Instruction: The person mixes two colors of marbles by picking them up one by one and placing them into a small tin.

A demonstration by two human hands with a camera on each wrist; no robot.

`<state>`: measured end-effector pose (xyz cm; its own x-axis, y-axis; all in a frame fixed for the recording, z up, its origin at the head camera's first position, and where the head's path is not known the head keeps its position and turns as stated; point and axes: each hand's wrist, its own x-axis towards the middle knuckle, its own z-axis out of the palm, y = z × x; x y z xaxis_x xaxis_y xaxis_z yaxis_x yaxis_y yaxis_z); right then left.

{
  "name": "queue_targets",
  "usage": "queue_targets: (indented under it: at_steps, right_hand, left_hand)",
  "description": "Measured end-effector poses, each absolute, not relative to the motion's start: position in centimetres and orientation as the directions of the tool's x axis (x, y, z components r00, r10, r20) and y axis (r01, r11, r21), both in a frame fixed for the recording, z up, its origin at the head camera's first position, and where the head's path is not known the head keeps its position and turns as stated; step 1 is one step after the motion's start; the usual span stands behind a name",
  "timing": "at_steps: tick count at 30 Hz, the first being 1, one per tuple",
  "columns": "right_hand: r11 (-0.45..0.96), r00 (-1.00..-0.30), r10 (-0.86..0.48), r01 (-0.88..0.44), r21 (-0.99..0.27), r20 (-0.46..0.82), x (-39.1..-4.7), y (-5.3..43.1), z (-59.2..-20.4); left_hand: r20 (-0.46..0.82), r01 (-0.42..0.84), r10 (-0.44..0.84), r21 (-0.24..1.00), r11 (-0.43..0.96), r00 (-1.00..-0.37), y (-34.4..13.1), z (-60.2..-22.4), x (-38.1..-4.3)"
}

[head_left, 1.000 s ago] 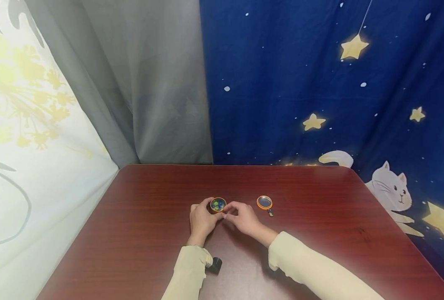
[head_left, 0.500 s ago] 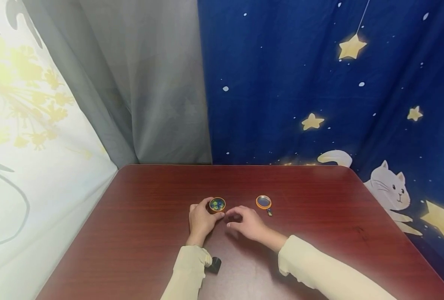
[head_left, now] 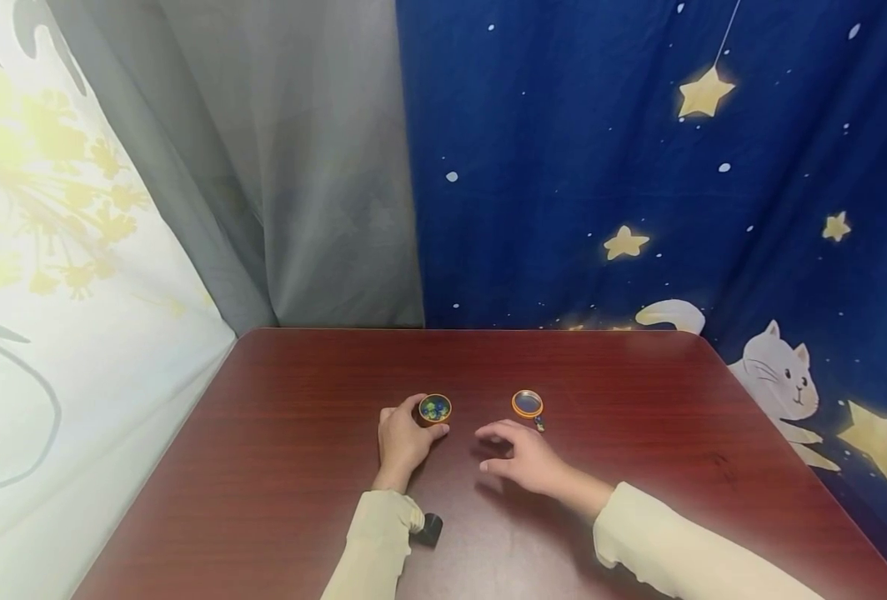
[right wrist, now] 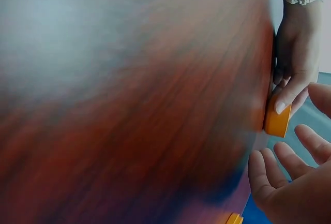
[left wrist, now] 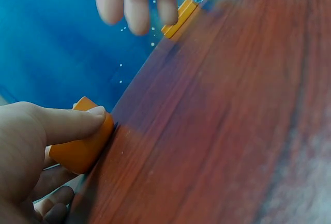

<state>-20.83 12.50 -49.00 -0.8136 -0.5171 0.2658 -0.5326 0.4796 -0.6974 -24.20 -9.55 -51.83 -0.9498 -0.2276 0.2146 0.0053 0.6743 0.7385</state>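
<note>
On the table stands a small round orange tin (head_left: 434, 408), with blue, green and yellow bits visible inside its open top. My left hand (head_left: 404, 440) grips its side, and the left wrist view shows the thumb pressed along the orange wall (left wrist: 85, 149). To the right, my right hand (head_left: 524, 460) hovers over the table with fingers loosely bent and apart, holding nothing. Just beyond it lies an orange-rimmed lid (head_left: 528, 404) with a see-through or shiny centre. Touching or close beside the lid is a tiny blue and yellowish piece (head_left: 539, 423), too small to identify.
The reddish-brown wooden table (head_left: 301, 467) extends around both hands. A black wrist device (head_left: 430, 530) sits at my left cuff. Behind the table's far edge hang a grey curtain (head_left: 338, 167) and a blue starry curtain (head_left: 533, 167).
My right hand has drawn away from the tin, to the right and nearer to me, its fingers spreading. The left hand and the tin stay in place.
</note>
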Motion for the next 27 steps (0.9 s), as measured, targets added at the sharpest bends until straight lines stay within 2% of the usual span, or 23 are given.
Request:
queue_targets:
  at_steps: [16,27]
  right_hand:
    - [0.461,-0.873,-0.43,-0.432,-0.775,0.231,-19.0,15.8,-49.6]
    - [0.492,-0.923,-0.285,-0.372,-0.787,0.258,-18.5,16.7,-50.2]
  left_hand:
    - [0.211,0.001,-0.231,0.74,0.672,-0.95,-9.6,-51.9,-24.3]
    - [0.209,0.002,-0.228,0.741,0.671,-0.951,-9.6,-52.0,-24.2]
